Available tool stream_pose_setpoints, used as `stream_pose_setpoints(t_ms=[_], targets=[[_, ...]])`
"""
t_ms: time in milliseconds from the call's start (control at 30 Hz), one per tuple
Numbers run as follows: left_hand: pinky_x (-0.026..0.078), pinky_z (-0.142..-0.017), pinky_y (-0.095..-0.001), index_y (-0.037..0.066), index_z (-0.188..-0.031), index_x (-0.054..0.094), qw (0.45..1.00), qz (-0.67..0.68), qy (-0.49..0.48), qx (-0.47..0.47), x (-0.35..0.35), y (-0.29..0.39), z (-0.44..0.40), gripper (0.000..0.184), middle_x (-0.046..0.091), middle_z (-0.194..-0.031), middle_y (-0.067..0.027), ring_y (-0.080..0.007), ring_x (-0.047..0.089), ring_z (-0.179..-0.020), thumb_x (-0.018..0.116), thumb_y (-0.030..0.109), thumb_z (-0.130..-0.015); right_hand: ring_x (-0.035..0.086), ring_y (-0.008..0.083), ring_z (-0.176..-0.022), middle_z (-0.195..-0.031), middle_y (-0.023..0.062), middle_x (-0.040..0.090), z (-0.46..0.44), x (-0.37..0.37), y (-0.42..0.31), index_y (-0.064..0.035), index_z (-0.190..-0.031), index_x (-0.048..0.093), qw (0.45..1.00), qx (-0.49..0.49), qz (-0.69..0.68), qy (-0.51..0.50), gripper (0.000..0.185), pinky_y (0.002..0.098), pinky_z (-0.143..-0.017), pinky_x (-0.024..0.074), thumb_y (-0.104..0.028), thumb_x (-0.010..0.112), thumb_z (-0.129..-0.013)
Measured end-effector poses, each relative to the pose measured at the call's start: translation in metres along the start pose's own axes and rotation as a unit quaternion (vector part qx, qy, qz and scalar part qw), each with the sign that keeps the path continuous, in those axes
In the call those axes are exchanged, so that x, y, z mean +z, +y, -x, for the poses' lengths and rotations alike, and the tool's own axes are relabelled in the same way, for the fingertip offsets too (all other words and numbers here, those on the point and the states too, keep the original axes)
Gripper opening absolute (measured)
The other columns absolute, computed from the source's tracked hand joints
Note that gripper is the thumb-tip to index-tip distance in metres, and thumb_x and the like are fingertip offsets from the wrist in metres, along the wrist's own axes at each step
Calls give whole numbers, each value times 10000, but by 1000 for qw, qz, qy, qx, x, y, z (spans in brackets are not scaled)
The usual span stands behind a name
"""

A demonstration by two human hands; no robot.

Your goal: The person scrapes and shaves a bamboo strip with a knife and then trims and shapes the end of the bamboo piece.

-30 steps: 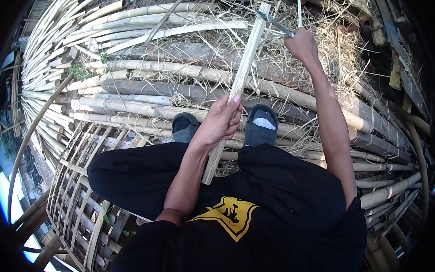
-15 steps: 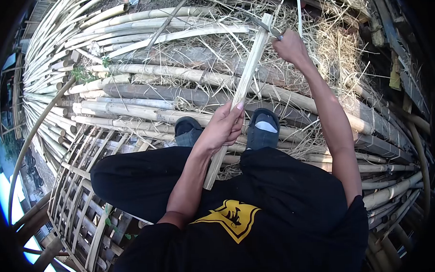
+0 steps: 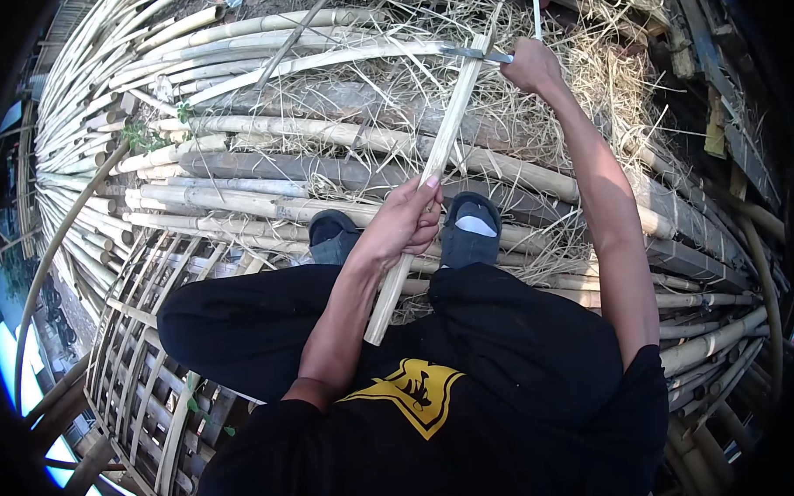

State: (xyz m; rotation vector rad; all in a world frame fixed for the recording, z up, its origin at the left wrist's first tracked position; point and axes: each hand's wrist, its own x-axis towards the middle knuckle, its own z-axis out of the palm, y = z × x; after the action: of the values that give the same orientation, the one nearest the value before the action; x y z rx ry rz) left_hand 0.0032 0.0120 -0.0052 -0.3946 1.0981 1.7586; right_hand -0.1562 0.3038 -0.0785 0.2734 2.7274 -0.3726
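My left hand (image 3: 409, 217) is wrapped around a long, pale split-bamboo strip (image 3: 452, 128), below its middle. The strip slants from near my lap up toward the upper right. In my closed right hand (image 3: 532, 66) is a knife (image 3: 475, 53), its handle mostly hidden by the fingers. The blade lies across the strip's far end and appears to touch it. A thin sliver (image 3: 495, 26) rises beyond the blade; whether it is still joined to the strip, I cannot tell.
Bamboo poles (image 3: 264, 204) lie in rows under and beyond my sandalled feet. Loose shavings (image 3: 601, 92) cover the ground around my right hand. A woven bamboo lattice (image 3: 147, 362) stands at the left. A curved pole (image 3: 60, 247) arches at the far left.
The knife blade has turned from a steep slant to lying nearly level across the strip. My right hand has shifted slightly, and the whole view has moved a little.
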Motion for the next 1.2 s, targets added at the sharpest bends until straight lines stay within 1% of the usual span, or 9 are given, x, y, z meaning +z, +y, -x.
stream_pose_setpoints(t_ms=[133, 200, 300, 467, 667, 800, 967, 1033, 1200], targets=[[169, -318, -189, 84, -942, 454, 996, 24, -81, -12, -10, 5, 48, 233, 301, -568, 45, -21, 233, -361, 426, 295, -1036, 676, 348, -870, -950, 238, 686, -39, -23, 120, 22, -932, 701, 957, 214, -146, 133, 376, 429, -773, 514, -288, 533, -802], [171, -317, -189, 82, -951, 458, 999, 33, -11, 42, -21, 14, 56, 221, 310, -565, 39, -22, 239, -357, 416, 281, -1038, 673, 333, -864, -931, 219, 697, -21, -74, 151, 48, -887, 687, 951, 190, -46, 237, 438, 439, -772, 511, -366, 566, -815], [203, -324, -187, 81, -963, 462, 997, 6, 25, 70, -23, 20, 28, 249, 341, -584, 35, -26, 261, -366, 394, 306, -1045, 652, 266, -772, -786, 186, 671, -6, -105, 139, 40, -837, 672, 934, 147, -154, 288, 497, 409, -699, 496, -448, 580, -835], [231, -325, -187, 78, -976, 465, 996, -35, -3, 82, -8, 6, 16, 258, 368, -593, 26, -34, 282, -363, 417, 323, -1039, 267, 39, -356, -462, -90, 315, 49, -46, 18, -105, -700, 549, 868, -16, -487, 100, 389, 232, -361, 207, -407, 584, -943], [368, -402, -201, 60, -987, 490, 991, -127, -6, 51, -21, -11, -3, 278, 456, -623, 4, -65, 417, -422, 429, 327, -1035, 286, 34, -370, -481, -96, 340, 81, 5, -65, -111, -695, 519, 800, -29, -598, -34, 382, 235, -370, 220, -391, 641, -924], [515, -646, -264, -1, -1119, 517, 966, -235, 1, 110, -28, -20, -21, 350, 624, -777, -73, -124, 612, -652, 461, 331, -1023, 293, 24, -394, -517, -100, 360, 91, 5, -69, -100, -729, 541, 742, -22, -669, -46, 329, 226, -384, 221, -338, 687, -902], [493, -509, -233, 0, -1127, 528, 979, -127, 13, 161, -22, -27, -40, 334, 615, -734, -61, -117, 611, -557, 484, 312, -1015, 264, 24, -378, -489, -101, 328, 97, -1, -74, -139, -686, 466, 748, -34, -661, -56, 340, 231, -376, 204, -278, 648, -937], [405, -368, -202, 26, -1075, 534, 978, -140, 17, 152, -23, -28, -41, 283, 568, -659, -16, -83, 528, -423, 474, 297, -1020, 315, 21, -396, -524, -90, 386, 92, 12, -69, -87, -701, 561, 803, -45, -591, -62, 381, 226, -377, 211, -388, 669, -908], [376, -379, -201, 43, -963, 515, 972, -148, 69, 168, -36, -27, -46, 269, 497, -630, 15, -58, 467, -419, 463, 300, -1025, 472, 131, -460, -498, 5, 458, 84, 30, -54, -11, -694, 604, 931, -69, -359, 17, 572, 336, -468, 368, -556, 623, -869]])
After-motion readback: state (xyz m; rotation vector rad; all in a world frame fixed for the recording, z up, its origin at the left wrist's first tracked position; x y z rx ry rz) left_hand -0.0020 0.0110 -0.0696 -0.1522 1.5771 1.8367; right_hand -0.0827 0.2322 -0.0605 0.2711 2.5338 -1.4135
